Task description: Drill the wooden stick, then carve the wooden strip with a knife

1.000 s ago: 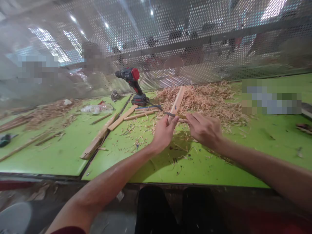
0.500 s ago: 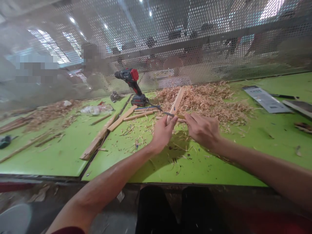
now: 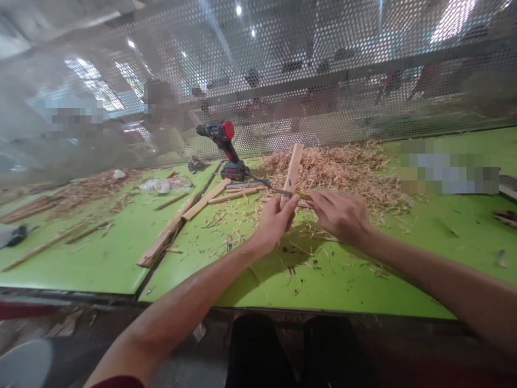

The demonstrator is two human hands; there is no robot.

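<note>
My left hand [image 3: 273, 222] is closed round the lower end of a pale flat wood strip [image 3: 294, 164], which slants up and away from me. In my closed right hand [image 3: 342, 214] is the yellowish handle of a carving knife [image 3: 281, 192]. Its thin dark blade lies across the strip just above my left thumb, which is at or very near the blade. A small dark blue mark shows on the strip near the blade. How the fingers wrap underneath is hidden.
Curly wood shavings [image 3: 343, 164] heap behind my hands on the green table [image 3: 250, 285]. A cordless drill [image 3: 224, 148] stands beyond, left of the strip. Wood pieces [image 3: 167, 231] and a crumpled plastic bottle [image 3: 165, 185] lie leftward. A perforated metal screen [image 3: 274, 75] borders the back.
The view has shifted slightly. The strip stands a little more upright in the picture, and the blade still crosses it. Both hands keep their hold.
</note>
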